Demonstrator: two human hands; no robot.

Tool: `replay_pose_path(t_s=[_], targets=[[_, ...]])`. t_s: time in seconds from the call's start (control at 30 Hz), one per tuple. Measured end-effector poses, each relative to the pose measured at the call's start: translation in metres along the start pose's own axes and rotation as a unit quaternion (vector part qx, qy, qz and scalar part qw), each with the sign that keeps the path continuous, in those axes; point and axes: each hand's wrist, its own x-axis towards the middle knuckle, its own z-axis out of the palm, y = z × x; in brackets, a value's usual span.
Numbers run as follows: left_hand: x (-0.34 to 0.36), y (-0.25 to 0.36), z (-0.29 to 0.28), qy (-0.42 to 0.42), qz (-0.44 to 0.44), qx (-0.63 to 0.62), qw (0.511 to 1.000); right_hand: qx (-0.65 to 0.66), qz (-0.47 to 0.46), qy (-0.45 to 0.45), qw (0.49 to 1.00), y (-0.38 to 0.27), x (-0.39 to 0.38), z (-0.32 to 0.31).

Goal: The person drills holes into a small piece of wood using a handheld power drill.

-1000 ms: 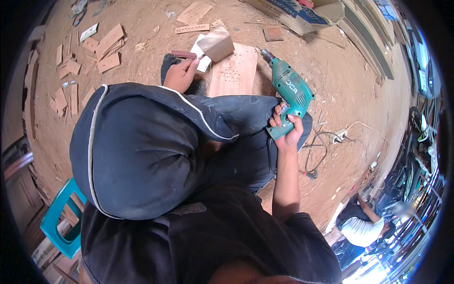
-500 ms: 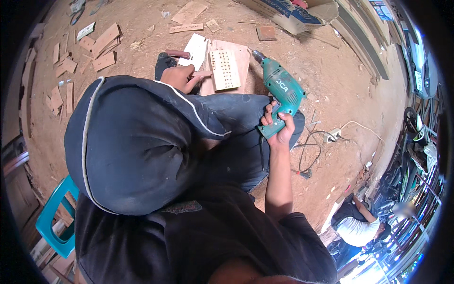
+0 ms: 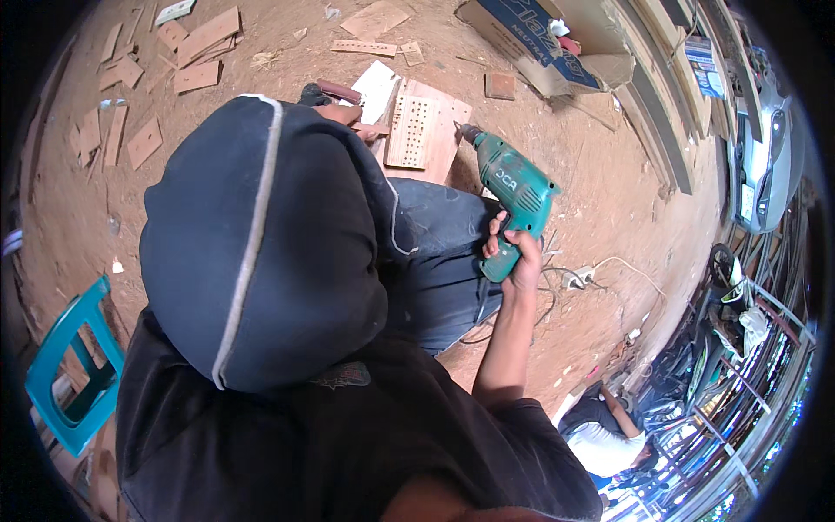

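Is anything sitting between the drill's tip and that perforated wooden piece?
Nothing visible. The right hand holds the green drill, its bit beside the perforated wooden piece. The left hand, mostly hidden by the dark knee, rests at the piece's far edge.

One green electric drill. One perforated wooden strip on one wooden board, far centre. One teal plastic chair, near left. One cardboard box, far right. One white power strip, right.

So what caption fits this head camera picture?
Right hand grips a green drill beside a wooden piece full of holes on sandy ground.
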Motion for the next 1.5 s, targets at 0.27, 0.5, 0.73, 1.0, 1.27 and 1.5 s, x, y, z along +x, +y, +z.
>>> replay_pose_path(t_s=[0.27, 0.5, 0.73, 1.0, 1.27, 1.5], targets=[[0.000, 0.010, -0.011, -0.033, -0.026, -0.046, 0.998, -0.224, 0.038, 0.033, 0.973, -0.055, 0.016, 0.014], [0.012, -0.001, 0.008, -0.009, -0.010, -0.074, 0.997, -0.439, 0.020, 0.062, 0.896, -0.109, 0.031, 0.065], [0.011, -0.003, 0.010, -0.024, -0.015, -0.093, 0.995, -0.553, -0.041, 0.011, 0.832, -0.128, 0.060, 0.085], [0.008, -0.006, 0.012, -0.016, 0.005, -0.073, 0.997, -0.661, -0.042, 0.000, 0.750, -0.133, 0.070, 0.093], [0.008, -0.004, 0.009, -0.036, -0.007, -0.080, 0.996, -0.706, -0.061, -0.019, 0.705, -0.126, 0.067, 0.098], [0.010, -0.004, 0.009, -0.035, -0.006, -0.083, 0.996, -0.686, -0.046, -0.036, 0.725, -0.138, 0.073, 0.093]])
